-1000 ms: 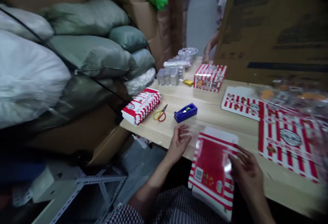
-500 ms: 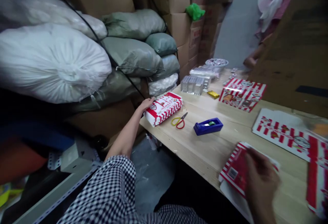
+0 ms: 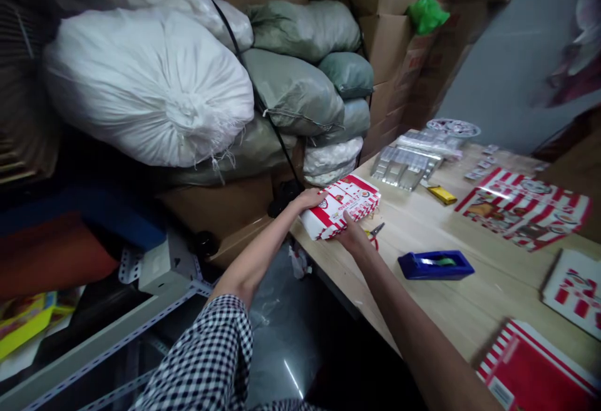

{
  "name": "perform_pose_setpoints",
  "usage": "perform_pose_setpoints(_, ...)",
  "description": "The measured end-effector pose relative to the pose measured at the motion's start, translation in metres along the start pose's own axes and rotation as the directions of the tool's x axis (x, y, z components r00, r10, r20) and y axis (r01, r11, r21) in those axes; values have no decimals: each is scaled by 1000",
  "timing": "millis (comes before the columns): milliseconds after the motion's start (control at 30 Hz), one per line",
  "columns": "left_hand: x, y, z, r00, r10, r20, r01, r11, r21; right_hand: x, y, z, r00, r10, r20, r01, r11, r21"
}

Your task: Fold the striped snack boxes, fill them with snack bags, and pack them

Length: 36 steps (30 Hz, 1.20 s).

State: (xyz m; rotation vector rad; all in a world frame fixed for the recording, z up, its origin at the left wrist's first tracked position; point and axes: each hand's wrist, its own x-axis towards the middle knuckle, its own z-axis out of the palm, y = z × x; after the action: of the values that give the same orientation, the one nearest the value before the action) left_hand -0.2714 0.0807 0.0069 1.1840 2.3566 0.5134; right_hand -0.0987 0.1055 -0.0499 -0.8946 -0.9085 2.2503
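Observation:
A stack of red-and-white striped cartons (image 3: pixel 345 201) lies at the table's left corner. My left hand (image 3: pixel 308 200) grips its left end, fingers over the top edge. On the near side my right hand (image 3: pixel 352 234) holds the stack too, thumb on top and the other fingers hidden beneath or behind it. Scissors (image 3: pixel 374 234) lie just right of my right hand, partly covered by it. A blue tape dispenser (image 3: pixel 436 265) stands farther right. Another red-and-white pile (image 3: pixel 535 370) is at the lower right.
Clear plastic packs (image 3: pixel 406 166), a yellow packet (image 3: pixel 442 195) and a striped carton (image 3: pixel 523 207) are on the wooden table (image 3: pixel 422 311). A white flat pile (image 3: pixel 575 289) lies at the right edge. Stuffed sacks (image 3: pixel 291 88) and cardboard boxes (image 3: pixel 385 47) stand behind.
My right hand has left the pile at the lower right and moved left onto the carton stack. The view has turned left. My left hand stays on the stack.

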Motion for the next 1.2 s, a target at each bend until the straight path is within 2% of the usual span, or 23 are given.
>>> perform_pose_setpoints(200, -30, 1, 27, 994, 60, -90, -63, 997, -33, 5, 8, -5, 999, -20, -41, 22, 999, 31)
perform_pose_setpoints(400, -67, -3, 49, 971, 109, -212, -148, 973, -180, -8, -6, -27, 998, 63, 5, -63, 998, 0)
perform_pose_setpoints(500, -78, -7, 57, 957, 120, -265, -200, 934, -297, -14, -13, -33, 994, 106, 10, -105, 994, -36)
perform_pose_setpoints(633, -71, -23, 53, 951, 107, -291, -243, 839, -487, -23, -21, -38, 995, 100, -31, -102, 992, -79)
perform_pose_setpoints(733, -66, -31, 40, 950, 62, -306, -249, 744, -620, -36, -43, -47, 996, 71, -44, -76, 991, -114)
perform_pose_setpoints(800, -72, -26, 31, 962, 71, -263, -248, 627, -738, -47, -68, -53, 998, 56, -23, -59, 985, -164)
perform_pose_setpoints(833, -79, -20, 28, 974, 103, -200, -224, 521, -824, -53, -82, -55, 999, 52, 0, -51, 976, -211)
perform_pose_setpoints(900, -96, -2, 26, 976, 211, -52, -101, 230, -968, -63, -110, -55, 994, 80, 74, -48, 931, -361)
perform_pose_setpoints(967, -115, 19, 33, 960, 279, 13, 24, -35, -999, -68, -133, -50, 976, 161, 149, -65, 862, -503)
perform_pose_setpoints(1000, -124, 30, 39, 967, 253, 13, 43, -114, -993, -70, -141, -46, 964, 201, 172, -74, 829, -554)
perform_pose_setpoints(1067, -136, 47, 54, 993, 114, 20, 46, -227, -973, -70, -151, -38, 960, 223, 171, -65, 769, -636)
perform_pose_setpoints(1100, -139, 53, 62, 999, 31, 45, 51, -273, -961, -70, -155, -35, 976, 162, 145, -22, 736, -676)
perform_pose_setpoints(1133, -140, 59, 69, 996, -50, 78, 58, -320, -946, -70, -157, -33, 992, 33, 119, 63, 694, -717)
perform_pose_setpoints(1167, -139, 63, 75, 986, -122, 110, 57, -372, -926, -71, -159, -33, 982, -153, 111, 183, 625, -759)
perform_pose_setpoints(1200, -136, 67, 79, 976, -177, 131, 45, -424, -905, -74, -160, -34, 923, -362, 130, 316, 523, -791)
